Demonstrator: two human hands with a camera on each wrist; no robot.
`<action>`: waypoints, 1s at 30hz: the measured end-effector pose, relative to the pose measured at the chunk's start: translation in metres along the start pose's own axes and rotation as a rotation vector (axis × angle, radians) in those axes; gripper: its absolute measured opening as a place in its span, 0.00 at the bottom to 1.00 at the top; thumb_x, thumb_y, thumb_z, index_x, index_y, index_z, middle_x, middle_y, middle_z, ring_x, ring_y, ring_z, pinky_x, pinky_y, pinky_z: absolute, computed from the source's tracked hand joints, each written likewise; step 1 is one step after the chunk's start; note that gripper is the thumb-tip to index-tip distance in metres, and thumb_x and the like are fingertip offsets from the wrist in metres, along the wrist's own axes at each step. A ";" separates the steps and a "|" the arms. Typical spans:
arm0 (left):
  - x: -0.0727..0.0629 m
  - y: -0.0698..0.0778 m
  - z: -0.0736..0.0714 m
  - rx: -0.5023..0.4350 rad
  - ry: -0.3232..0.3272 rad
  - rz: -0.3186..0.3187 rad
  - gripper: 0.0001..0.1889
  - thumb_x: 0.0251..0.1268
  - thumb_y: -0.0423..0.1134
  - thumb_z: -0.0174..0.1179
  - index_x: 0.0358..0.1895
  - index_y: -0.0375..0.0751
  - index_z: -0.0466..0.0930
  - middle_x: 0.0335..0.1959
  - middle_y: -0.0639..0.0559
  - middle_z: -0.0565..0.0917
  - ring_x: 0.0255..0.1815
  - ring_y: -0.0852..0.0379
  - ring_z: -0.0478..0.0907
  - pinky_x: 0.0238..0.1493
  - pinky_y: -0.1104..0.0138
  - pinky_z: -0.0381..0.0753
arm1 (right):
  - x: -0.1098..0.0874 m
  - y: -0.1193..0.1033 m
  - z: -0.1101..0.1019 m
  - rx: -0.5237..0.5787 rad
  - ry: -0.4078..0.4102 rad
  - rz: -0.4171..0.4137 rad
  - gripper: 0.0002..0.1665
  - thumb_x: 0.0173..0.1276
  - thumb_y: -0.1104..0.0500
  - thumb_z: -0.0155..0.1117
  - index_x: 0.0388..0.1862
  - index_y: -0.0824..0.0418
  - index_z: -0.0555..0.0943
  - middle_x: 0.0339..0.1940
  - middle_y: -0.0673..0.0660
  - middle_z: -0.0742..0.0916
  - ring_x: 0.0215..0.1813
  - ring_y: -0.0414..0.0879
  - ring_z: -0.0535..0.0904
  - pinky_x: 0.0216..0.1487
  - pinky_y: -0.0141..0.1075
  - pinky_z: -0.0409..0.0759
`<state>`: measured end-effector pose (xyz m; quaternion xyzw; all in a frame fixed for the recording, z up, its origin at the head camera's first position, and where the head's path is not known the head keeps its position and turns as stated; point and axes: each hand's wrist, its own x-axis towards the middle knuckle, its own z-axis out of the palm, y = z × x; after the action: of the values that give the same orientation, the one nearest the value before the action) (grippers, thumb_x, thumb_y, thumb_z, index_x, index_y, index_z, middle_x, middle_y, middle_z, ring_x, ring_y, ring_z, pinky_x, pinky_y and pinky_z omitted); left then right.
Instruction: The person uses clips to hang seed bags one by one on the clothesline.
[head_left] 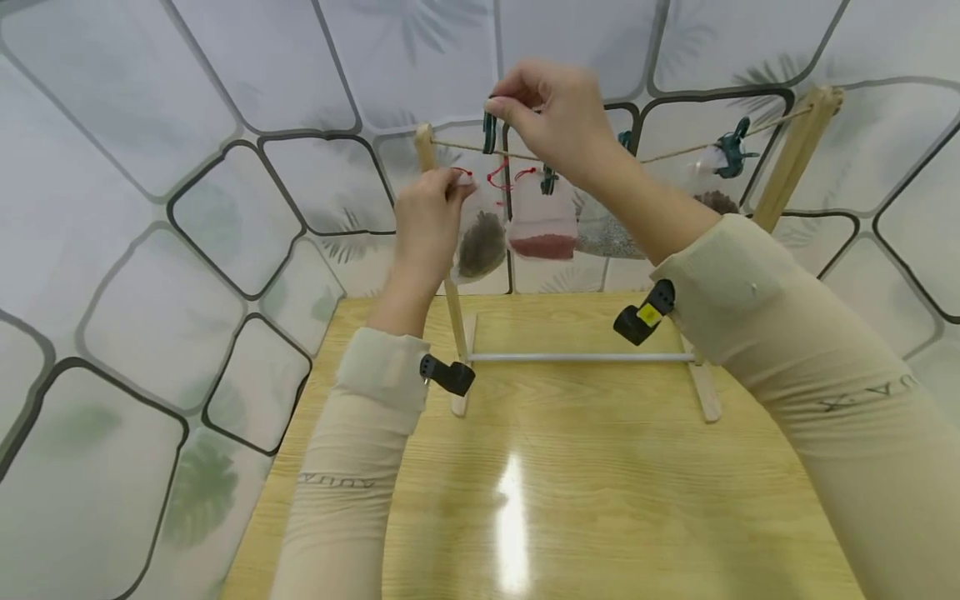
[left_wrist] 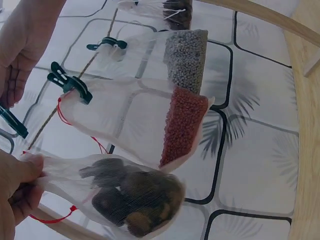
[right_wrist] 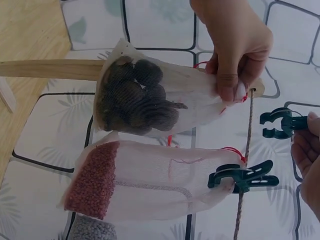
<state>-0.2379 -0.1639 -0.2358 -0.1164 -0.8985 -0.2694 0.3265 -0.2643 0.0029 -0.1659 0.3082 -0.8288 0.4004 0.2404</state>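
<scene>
My left hand (head_left: 427, 221) pinches the gathered top of a white mesh bag (right_wrist: 137, 95) filled with dark rounded lumps, close to the rope's left end. This bag hangs from the fingers, its red drawstring loose. Above the rope (right_wrist: 250, 120), my right hand (head_left: 562, 121) grips a dark green clip (right_wrist: 285, 124) by its handles. In the right wrist view the clip's jaws are spread, apart from both rope and bag. Beside the held bag, another mesh bag with red pellets (left_wrist: 185, 127) hangs from the rope by a green clip (left_wrist: 72, 82).
Farther right hang a bag of grey pellets (left_wrist: 187, 57) and a bag with brown contents (head_left: 716, 201), each clipped up. Wooden posts (head_left: 795, 162) carry the rope, and a white rod (head_left: 585, 357) joins their feet on the wooden table (head_left: 585, 483). A patterned backdrop stands behind.
</scene>
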 end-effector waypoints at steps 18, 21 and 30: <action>0.012 0.012 0.027 -0.195 0.287 -0.132 0.13 0.61 0.40 0.61 0.38 0.33 0.85 0.34 0.43 0.85 0.38 0.50 0.82 0.42 0.65 0.76 | 0.012 0.014 0.006 0.040 -0.104 0.190 0.16 0.69 0.52 0.58 0.46 0.62 0.82 0.37 0.51 0.84 0.35 0.36 0.75 0.38 0.28 0.70; 0.014 0.019 0.032 -0.249 0.271 -0.207 0.11 0.62 0.40 0.60 0.39 0.35 0.85 0.36 0.45 0.86 0.38 0.55 0.81 0.42 0.69 0.76 | 0.010 0.018 0.005 0.077 -0.116 0.221 0.15 0.69 0.53 0.58 0.46 0.62 0.82 0.36 0.52 0.84 0.37 0.39 0.77 0.39 0.29 0.71; 0.012 0.029 0.047 -0.603 0.259 -0.366 0.09 0.65 0.40 0.58 0.39 0.37 0.82 0.31 0.46 0.82 0.29 0.61 0.75 0.34 0.74 0.73 | 0.009 0.024 0.000 0.112 -0.174 0.291 0.17 0.69 0.52 0.57 0.48 0.63 0.81 0.34 0.51 0.85 0.40 0.40 0.80 0.43 0.30 0.76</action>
<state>-0.2601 -0.1129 -0.2461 -0.0097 -0.7362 -0.5881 0.3347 -0.2872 0.0119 -0.1719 0.2313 -0.8587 0.4485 0.0897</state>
